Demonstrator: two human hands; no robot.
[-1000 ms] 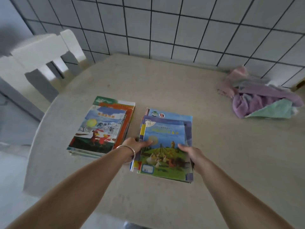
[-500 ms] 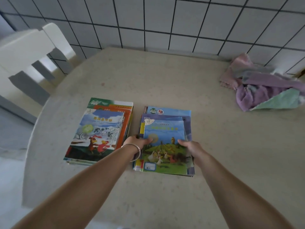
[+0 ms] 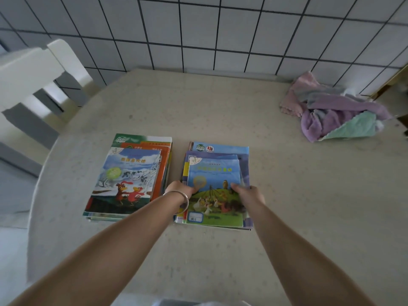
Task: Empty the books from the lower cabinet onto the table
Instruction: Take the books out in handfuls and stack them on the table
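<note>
White slats of a chair (image 3: 33,69) stand far left of the fingers, off the bench (image 3: 220,111) edge. Just left of the left hand (image 3: 180,189) lies the first stack of picture books (image 3: 130,177), untouched. The left hand, with a bangle (image 3: 178,197) at the wrist, has its fingers curled round the left edge of the second stack of picture books (image 3: 216,186); the right hand (image 3: 249,193) grips the right edge, thumb on the top cover. Since a second ago this stack has slid further onto the bench and now lies flat beside the first. That batch looks delivered; the cabinet is out of view. Far right of the fingers sits a heap of cloths (image 3: 337,115).
</note>
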